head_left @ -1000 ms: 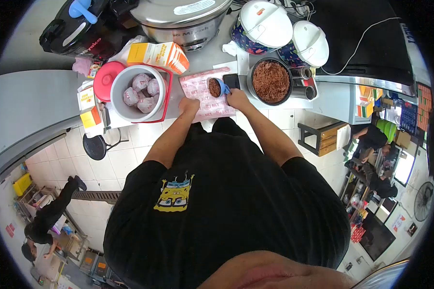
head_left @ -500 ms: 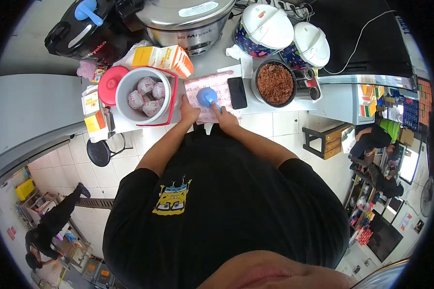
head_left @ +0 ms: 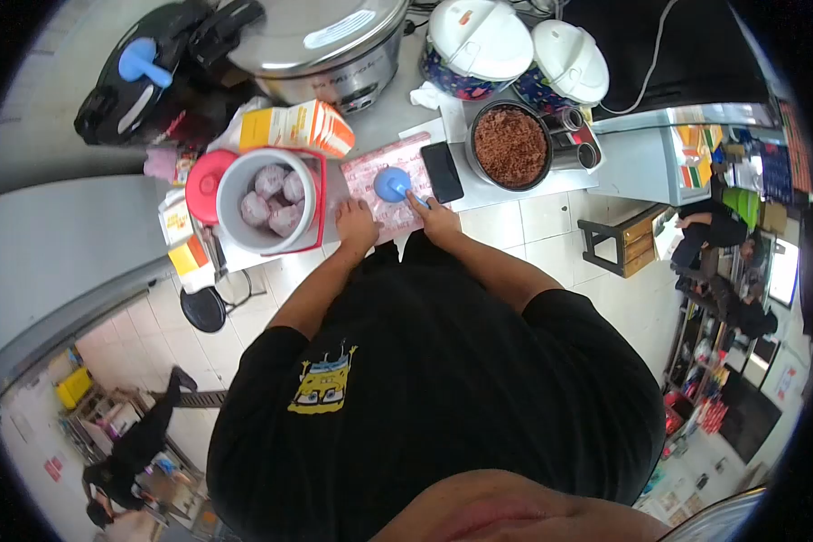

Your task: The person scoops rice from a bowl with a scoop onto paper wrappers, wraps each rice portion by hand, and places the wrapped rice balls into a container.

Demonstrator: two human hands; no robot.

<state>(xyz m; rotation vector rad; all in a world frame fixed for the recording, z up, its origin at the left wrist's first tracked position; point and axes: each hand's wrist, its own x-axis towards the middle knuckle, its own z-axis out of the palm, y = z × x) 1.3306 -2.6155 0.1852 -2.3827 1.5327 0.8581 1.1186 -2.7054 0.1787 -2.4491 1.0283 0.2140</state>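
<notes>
My right hand [head_left: 437,217] is closed on the handle of a blue scoop [head_left: 392,184], whose rounded back faces up on a sheet of printed pink-and-white paper [head_left: 408,159]. What lies under the scoop is hidden. My left hand [head_left: 357,223] rests with its fingers apart at the paper's lower left edge. A black phone [head_left: 442,172] lies along the paper's right side. Further right stands a round dark pan [head_left: 471,161] of reddish-brown rice [head_left: 511,146]. On the left, a white tub [head_left: 231,215] holds several paper-wrapped balls [head_left: 285,219].
A red lid [head_left: 206,185] and an orange-and-white carton [head_left: 298,129] adjoin the tub. Behind are a steel cooker [head_left: 334,59], a black cooker with another blue scoop [head_left: 144,61], and two white-lidded pots [head_left: 481,41]. People are at work at lower left [head_left: 140,452] and far right [head_left: 715,226].
The scoop, rice side up a second ago, has been turned over onto the paper. My left fingers have spread from a closed grip at the paper's edge. The camera view has shifted slightly.
</notes>
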